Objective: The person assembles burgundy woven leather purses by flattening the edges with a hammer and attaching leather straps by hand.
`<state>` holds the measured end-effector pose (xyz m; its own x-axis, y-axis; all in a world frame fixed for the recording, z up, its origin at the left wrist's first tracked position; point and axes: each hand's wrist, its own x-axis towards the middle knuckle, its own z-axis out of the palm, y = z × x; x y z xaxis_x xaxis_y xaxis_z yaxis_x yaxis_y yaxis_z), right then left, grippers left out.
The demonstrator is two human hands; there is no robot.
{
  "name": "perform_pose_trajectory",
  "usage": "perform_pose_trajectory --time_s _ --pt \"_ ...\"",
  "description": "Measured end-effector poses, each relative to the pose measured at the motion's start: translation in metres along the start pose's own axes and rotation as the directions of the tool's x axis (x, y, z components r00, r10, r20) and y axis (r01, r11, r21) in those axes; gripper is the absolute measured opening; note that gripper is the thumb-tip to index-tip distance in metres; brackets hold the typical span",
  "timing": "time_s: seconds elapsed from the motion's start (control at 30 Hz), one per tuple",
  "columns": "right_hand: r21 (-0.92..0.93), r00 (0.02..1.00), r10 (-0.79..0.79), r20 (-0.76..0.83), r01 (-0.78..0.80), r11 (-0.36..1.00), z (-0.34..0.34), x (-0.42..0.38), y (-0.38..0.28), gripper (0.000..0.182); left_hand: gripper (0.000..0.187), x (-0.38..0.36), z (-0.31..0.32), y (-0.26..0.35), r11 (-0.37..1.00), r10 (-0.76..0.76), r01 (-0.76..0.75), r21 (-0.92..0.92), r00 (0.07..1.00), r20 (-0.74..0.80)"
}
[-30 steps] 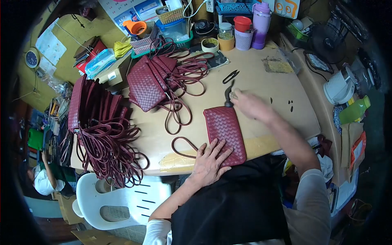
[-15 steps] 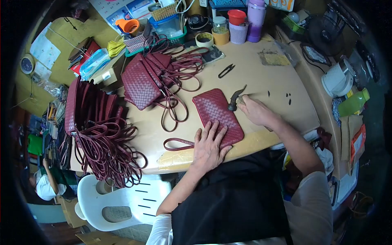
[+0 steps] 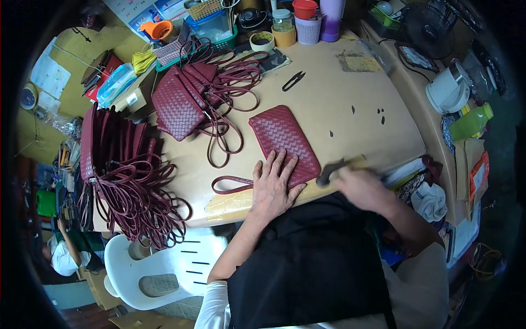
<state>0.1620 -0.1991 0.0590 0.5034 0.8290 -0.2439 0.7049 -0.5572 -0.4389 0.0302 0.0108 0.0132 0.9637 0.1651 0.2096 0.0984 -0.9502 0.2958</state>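
A burgundy woven wristlet pouch [image 3: 282, 137] lies flat near the table's front edge, its wrist strap [image 3: 233, 185] looping out to the left. My left hand [image 3: 274, 183] rests on its lower part with fingers spread. My right hand [image 3: 356, 186], smeared by motion, is closed on a hammer [image 3: 331, 171] just right of the pouch's lower corner. The hammer's dark head is blurred, and much of its handle is hidden by the hand.
Stacked burgundy pouches [image 3: 178, 104] and a row of more with hanging straps [image 3: 137, 186] occupy the left side. Black thread snips [image 3: 294, 81] lie farther back. A white plastic chair [image 3: 181, 268] stands at front left; a person [image 3: 66, 255] is beyond it.
My right hand has brought the hammer toward me, from beside the pouch's upper right edge to near its lower right corner. My left hand stays on the pouch. The whole view has shifted slightly.
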Motion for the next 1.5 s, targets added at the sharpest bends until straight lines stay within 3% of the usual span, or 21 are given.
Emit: perform_pose_trajectory --time_s 0.13,0.2,0.3,0.37,0.4,0.47,0.5,0.53,0.57,0.6,0.63,0.7,0.8,0.87,1.07,1.13,1.3,1.37,1.4,1.47,1.5 --pt "0.094 0.988 0.057 -0.142 -0.044 0.995 -0.02 0.015 -0.002 0.034 0.043 0.0 -0.003 -0.006 0.993 0.117 -0.12 -0.016 0.984 -0.135" --pt "0.117 0.974 0.165 -0.156 -0.148 0.982 -0.033 0.038 0.002 0.035 0.033 -0.004 -0.008 -0.02 0.961 0.001 -0.064 -0.27 0.974 -0.227" --pt "-0.014 0.856 0.169 -0.489 -0.201 0.979 -0.019 0.084 0.041 0.036 0.019 -0.019 -0.066 -0.025 0.859 -0.309 0.052 -0.51 0.846 -0.434" --pt "-0.218 0.799 0.035 -0.6 -0.205 0.954 -0.019 0.105 0.054 0.039 0.027 -0.038 -0.092 -0.035 0.591 -0.573 0.057 -0.805 0.732 -0.368" --pt "-0.222 0.797 0.019 -0.604 -0.19 0.956 -0.023 0.109 0.046 0.039 0.029 -0.043 -0.099 -0.036 0.326 -0.63 -0.096 -0.941 0.72 -0.292" --pt "-0.276 0.686 -0.168 -0.708 -0.05 0.96 -0.025 0.108 0.021 0.04 0.032 -0.045 -0.099 -0.032 0.199 -0.695 -0.198 -0.96 0.661 -0.281" --pt "0.216 0.797 -0.069 -0.6 0.245 0.945 -0.018 0.11 0.018 0.039 0.033 -0.059 -0.08 -0.04 0.113 -0.723 -0.206 -0.972 0.654 -0.223" --pt "0.676 0.897 -0.068 -0.436 0.377 0.633 -0.008 0.109 0.013 0.038 0.032 -0.065 -0.072 -0.033 0.054 -0.748 -0.183 -0.982 0.644 -0.161" --pt "0.958 0.968 -0.147 -0.205 0.229 0.17 0.004 0.099 0.004 0.033 0.031 -0.07 -0.061 -0.029 0.015 -0.762 -0.174 -0.985 0.635 -0.124" --pt "0.95 0.945 -0.326 -0.023 -0.081 -0.3 0.016 0.089 -0.009 0.029 0.03 -0.076 -0.047 -0.029 -0.026 -0.776 -0.165 -0.986 0.625 -0.084" --pt "0.952 0.944 -0.33 -0.016 -0.086 -0.295 0.029 0.086 -0.019 0.029 0.032 -0.084 -0.028 -0.037 0.015 -0.769 -0.137 -0.991 0.631 -0.098" --pt "0.823 0.902 -0.008 -0.432 0.399 0.404 0.051 0.083 -0.031 0.025 0.033 -0.082 -0.029 -0.036 0.01 -0.761 -0.081 -0.997 0.646 -0.06" --pt "0.856 0.932 -0.01 -0.363 0.338 0.39 0.051 0.073 -0.028 0.027 0.035 -0.086 -0.026 -0.053 -0.033 -0.718 0.003 -0.999 0.696 0.025" --pt "0.876 0.934 -0.011 -0.357 0.338 0.343 0.052 0.067 -0.033 0.017 0.032 -0.086 -0.025 -0.065 0.22 -0.663 0.142 -0.965 0.748 -0.041" --pt "0.698 0.91 0.026 -0.414 0.299 0.651 0.034 0.046 -0.051 0.025 0.03 -0.088 -0.059 -0.058 0.336 -0.656 0.215 -0.917 0.752 -0.064" --pt "0.808 0.895 0.008 -0.447 0.4 0.433 0.028 0.04 -0.061 0.029 0.029 -0.084 -0.099 -0.032 0.419 -0.66 0.194 -0.887 0.736 -0.151" --pt "0.897 0.943 -0.049 -0.329 0.328 0.295 0.03 0.046 -0.067 0.029 0.024 -0.092 -0.127 -0.027 0.6 -0.615 0.221 -0.769 0.742 -0.267" --pt "0.824 0.927 0.016 -0.374 0.324 0.464 0.032 0.056 -0.059 0.025 0.02 -0.08 -0.114 -0.034 0.765 -0.531 0.243 -0.596 0.762 -0.37" --pt "0.826 0.931 -0.009 -0.364 0.328 0.459 0.031 0.063 -0.057 0.025 0.019 -0.076 -0.096 -0.042 0.688 -0.609 0.31 -0.657 0.738 -0.29" --pt "0.333 0.917 0.037 -0.398 0.107 0.937 0.03 0.076 -0.051 0.016 0.019 -0.061 -0.057 -0.056 0.667 -0.65 0.351 -0.658 0.706 -0.282" --pt "0.034 0.873 -0.116 -0.473 0.15 0.988 0.038 0.086 -0.04 0.018 0.023 -0.055 -0.034 -0.064 0.611 -0.671 0.324 -0.722 0.697 -0.255"
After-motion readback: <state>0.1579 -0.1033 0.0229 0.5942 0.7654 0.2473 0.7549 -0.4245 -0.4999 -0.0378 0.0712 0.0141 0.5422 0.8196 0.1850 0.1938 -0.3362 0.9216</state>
